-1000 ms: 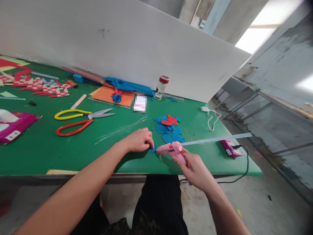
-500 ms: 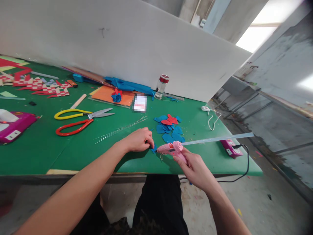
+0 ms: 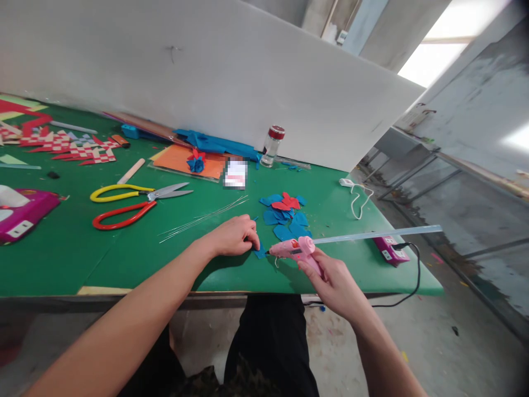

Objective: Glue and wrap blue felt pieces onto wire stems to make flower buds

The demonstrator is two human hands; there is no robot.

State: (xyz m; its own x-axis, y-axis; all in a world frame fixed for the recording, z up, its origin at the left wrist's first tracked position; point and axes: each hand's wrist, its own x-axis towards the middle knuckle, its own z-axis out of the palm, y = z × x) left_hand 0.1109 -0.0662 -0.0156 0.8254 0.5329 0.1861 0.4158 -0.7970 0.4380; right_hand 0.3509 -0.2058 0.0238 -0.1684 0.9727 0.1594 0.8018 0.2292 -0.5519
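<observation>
My left hand [image 3: 235, 236] rests on the green table [image 3: 61, 259] and pinches a small blue paper piece [image 3: 260, 252] at its fingertips. My right hand [image 3: 334, 278] grips a pink glue gun [image 3: 294, 250] with a long clear glue stick [image 3: 376, 235] jutting out behind it. The gun's nozzle points left at the blue piece, nearly touching it. A pile of blue and red paper petals [image 3: 285, 212] lies just beyond the gun.
Scissors with yellow and red handles [image 3: 132, 201] and thin wires [image 3: 202, 218] lie left of my left hand. A glass jar with a red lid [image 3: 273, 146], orange sheet with a paper flower [image 3: 197, 161], purple boxes [image 3: 20, 207] [image 3: 388, 249], a white cable [image 3: 357, 196] and a white board [image 3: 206, 71] stand around.
The glue gun has shifted slightly right and its glue stick has swung a little further right. My left hand has stayed on the blue piece.
</observation>
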